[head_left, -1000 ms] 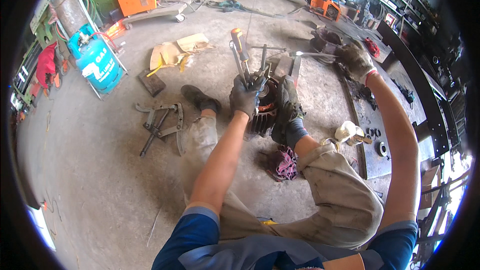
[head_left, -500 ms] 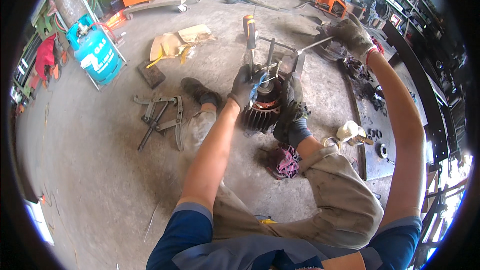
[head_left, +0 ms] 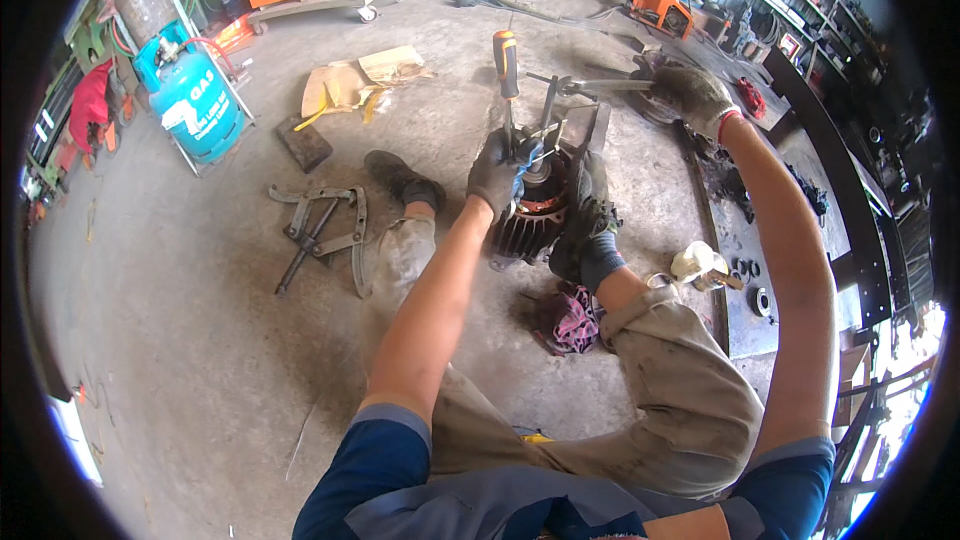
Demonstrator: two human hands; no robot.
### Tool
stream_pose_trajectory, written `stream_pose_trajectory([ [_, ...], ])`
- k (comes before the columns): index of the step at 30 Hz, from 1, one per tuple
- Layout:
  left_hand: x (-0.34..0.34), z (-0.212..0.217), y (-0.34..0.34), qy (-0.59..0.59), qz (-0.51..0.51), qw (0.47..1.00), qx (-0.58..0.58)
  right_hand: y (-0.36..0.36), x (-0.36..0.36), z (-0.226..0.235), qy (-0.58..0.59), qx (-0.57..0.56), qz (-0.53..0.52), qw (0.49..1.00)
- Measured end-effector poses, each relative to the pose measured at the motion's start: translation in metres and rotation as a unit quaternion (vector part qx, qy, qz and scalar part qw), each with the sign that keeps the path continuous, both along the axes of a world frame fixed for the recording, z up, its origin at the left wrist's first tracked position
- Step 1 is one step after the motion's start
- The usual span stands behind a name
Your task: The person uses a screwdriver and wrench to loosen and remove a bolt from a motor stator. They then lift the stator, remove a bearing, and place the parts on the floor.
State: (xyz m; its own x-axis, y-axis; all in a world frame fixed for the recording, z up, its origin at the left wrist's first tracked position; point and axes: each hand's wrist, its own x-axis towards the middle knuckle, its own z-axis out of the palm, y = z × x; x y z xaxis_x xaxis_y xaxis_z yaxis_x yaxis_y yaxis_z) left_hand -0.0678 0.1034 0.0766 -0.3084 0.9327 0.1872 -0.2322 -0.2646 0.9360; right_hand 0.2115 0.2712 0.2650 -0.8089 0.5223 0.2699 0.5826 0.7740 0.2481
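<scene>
On the concrete floor [head_left: 200, 340], between the person's feet, sits a finned electric motor [head_left: 530, 220] with copper windings showing. The gloved left hand [head_left: 497, 175] is closed around the shaft of an upright screwdriver [head_left: 507, 65] with an orange and black handle, its tip down at the motor's top. The gloved right hand [head_left: 690, 95] is stretched toward the far side of the floor, gripping the end of a metal bar [head_left: 600, 86]. A three-arm puller [head_left: 320, 235] lies well apart, near a blue gas cylinder [head_left: 195, 105]. A pink rag [head_left: 575, 320] lies just beside the motor.
</scene>
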Motion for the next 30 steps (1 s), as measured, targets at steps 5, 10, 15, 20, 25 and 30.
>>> stream_pose_trajectory([
  [5,-0.015,0.011,-0.016,0.051,-0.048,0.997,-0.036,0.000,0.002,-0.007,0.016,-0.019,0.015,1.000],
  [10,-0.062,-0.004,-0.042,0.112,-0.052,0.987,-0.102,-0.002,0.007,-0.012,0.029,0.012,0.015,0.999],
  [15,-0.124,-0.023,-0.038,0.361,-0.086,0.897,-0.240,-0.009,-0.001,-0.004,-0.013,0.011,-0.025,1.000],
  [20,-0.157,-0.022,-0.001,0.582,-0.148,0.798,-0.048,-0.021,-0.005,0.005,-0.011,-0.008,-0.034,0.999],
  [25,-0.167,0.006,0.030,0.648,-0.123,0.737,-0.150,-0.024,-0.005,0.012,-0.014,-0.019,-0.037,0.999],
  [30,-0.147,0.014,0.064,0.771,-0.076,0.624,-0.099,-0.027,-0.005,0.015,-0.023,0.002,-0.007,1.000],
])
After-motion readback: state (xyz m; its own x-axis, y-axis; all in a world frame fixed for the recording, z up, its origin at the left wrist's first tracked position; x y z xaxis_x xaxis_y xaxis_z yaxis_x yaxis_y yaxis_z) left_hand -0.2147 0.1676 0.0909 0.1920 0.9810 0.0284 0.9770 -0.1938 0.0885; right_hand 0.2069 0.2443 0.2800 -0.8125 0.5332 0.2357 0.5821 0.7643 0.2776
